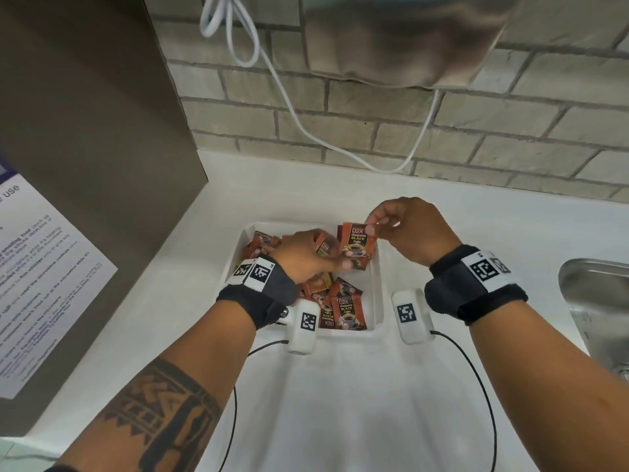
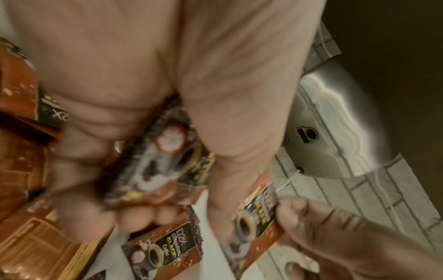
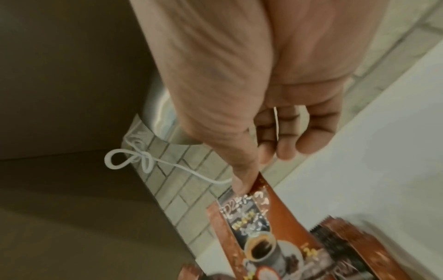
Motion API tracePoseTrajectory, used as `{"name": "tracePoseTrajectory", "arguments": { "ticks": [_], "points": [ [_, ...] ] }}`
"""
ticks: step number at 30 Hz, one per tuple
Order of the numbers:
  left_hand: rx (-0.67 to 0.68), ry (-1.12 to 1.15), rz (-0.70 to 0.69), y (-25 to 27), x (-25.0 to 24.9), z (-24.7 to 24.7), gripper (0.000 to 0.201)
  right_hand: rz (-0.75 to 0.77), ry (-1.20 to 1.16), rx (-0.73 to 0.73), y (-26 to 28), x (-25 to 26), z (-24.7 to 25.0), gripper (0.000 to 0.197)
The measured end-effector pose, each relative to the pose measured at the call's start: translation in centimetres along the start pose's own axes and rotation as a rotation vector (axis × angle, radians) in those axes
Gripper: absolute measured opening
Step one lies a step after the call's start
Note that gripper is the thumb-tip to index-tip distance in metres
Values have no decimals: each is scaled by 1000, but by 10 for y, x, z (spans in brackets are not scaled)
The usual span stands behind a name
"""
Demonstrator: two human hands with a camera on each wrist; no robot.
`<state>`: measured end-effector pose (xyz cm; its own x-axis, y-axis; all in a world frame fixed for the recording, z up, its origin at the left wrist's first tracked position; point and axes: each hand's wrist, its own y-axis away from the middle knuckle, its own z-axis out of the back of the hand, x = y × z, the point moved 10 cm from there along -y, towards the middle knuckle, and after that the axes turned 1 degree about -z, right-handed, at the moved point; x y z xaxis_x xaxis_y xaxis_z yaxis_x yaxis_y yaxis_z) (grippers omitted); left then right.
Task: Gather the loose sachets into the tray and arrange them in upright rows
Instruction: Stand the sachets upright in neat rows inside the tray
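Pinching one sachet (image 1: 355,240) by its top corner, my right hand (image 1: 405,229) hangs it upright above the tray (image 1: 376,301); left hand (image 1: 306,257) grips a small bunch (image 2: 163,151), probably squaring a row.

The tabletop (image 1: 340,403) in front of the tray (image 1: 377,301) is bare. A big box (image 1: 102,131) blocks the left, a sink (image 1: 599,301) the right.

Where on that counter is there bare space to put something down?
Bare countertop lies in front of the white tray, and more between tray and steel sink. Inside the tray it is crowded with coffee sachets and both hands.
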<state>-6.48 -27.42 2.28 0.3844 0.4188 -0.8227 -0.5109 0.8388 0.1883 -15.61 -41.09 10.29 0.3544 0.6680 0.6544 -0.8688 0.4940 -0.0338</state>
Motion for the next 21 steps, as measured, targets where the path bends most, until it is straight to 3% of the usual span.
{"name": "tracePoseTrajectory", "arguments": {
  "ticks": [4,8,13,16,21],
  "points": [
    [177,-25,248,1,33,-25,40,-98,82,79,-7,-33,-24,5],
    [360,-175,223,-11,27,-55,53,-129,139,142,-15,-48,-47,12],
    [398,-382,266,-33,30,-74,48,-145,187,177,-26,-59,-61,11],
    [424,-431,288,-44,33,-79,38,-171,210,201,-30,-67,-68,15],
    [387,-464,295,-55,35,-79,40,-190,222,197,-33,-72,-70,17]
  ]
}}
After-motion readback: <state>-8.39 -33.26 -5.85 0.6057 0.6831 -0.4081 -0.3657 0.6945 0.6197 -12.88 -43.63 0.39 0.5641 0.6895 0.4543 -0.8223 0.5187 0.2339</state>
